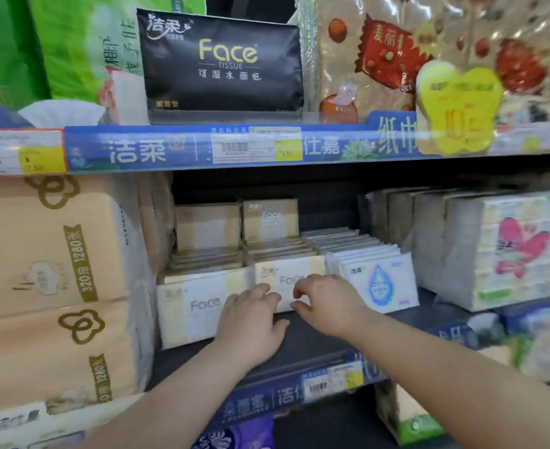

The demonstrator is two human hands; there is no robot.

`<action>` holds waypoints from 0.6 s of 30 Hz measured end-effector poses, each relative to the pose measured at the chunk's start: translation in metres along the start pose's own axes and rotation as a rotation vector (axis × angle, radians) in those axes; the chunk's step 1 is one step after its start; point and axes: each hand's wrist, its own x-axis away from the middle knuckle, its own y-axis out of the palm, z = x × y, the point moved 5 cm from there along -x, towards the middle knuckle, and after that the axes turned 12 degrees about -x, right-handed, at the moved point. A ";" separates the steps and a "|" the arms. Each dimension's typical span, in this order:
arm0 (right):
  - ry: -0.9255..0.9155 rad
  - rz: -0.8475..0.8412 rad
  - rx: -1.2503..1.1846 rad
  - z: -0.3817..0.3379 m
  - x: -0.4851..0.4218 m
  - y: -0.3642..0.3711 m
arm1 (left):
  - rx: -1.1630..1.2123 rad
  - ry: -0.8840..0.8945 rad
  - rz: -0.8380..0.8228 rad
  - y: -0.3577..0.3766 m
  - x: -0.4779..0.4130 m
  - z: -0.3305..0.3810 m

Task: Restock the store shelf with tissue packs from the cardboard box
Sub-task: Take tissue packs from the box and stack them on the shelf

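Note:
On the middle shelf (312,338), cream "Face" tissue packs stand in rows, with one front pack at the left (196,306) and one in the middle row (286,273). My left hand (251,322) reaches in, and its fingers lie against the front of these packs where the two rows meet. My right hand (325,303) is at the middle front pack, with curled fingers over its face and the thumb under its lower edge. White-and-blue tissue packs (377,283) fill the row just to the right. The cardboard box is out of view.
Large beige tissue bundles (50,286) close off the left side, and a flowered multi-pack (507,251) stands at the right. Above, the upper shelf edge (183,147) carries price tags, with a black "Face" pack (222,59) on it. Dark bare shelf surface lies in front of the rows.

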 end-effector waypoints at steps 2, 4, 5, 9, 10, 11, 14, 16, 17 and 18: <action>0.057 -0.001 0.077 0.017 0.027 -0.008 | 0.017 0.112 0.045 0.003 -0.005 0.029; 0.162 -0.010 0.129 0.040 0.061 -0.015 | 0.033 0.229 0.051 0.012 -0.010 0.065; 0.205 -0.020 0.135 0.048 0.073 -0.016 | 0.043 0.253 0.050 0.015 -0.009 0.076; 0.421 -0.051 0.178 0.093 0.142 -0.031 | 0.086 0.396 0.131 0.011 0.000 0.144; 0.473 -0.062 0.182 0.103 0.161 -0.035 | 0.127 0.425 0.096 0.013 0.006 0.161; 0.518 -0.077 0.186 0.111 0.179 -0.037 | 0.150 0.442 0.040 0.016 0.012 0.177; 0.607 -0.111 0.183 0.132 0.229 -0.043 | 0.126 0.494 0.000 0.024 0.030 0.218; 0.633 -0.113 0.160 0.146 0.262 -0.049 | 0.087 0.514 -0.046 0.026 0.042 0.246; 0.646 -0.106 0.148 0.152 0.279 -0.053 | 0.069 0.527 -0.071 0.027 0.050 0.262; 0.660 -0.096 0.137 0.159 0.298 -0.057 | 0.055 0.539 -0.090 0.027 0.057 0.279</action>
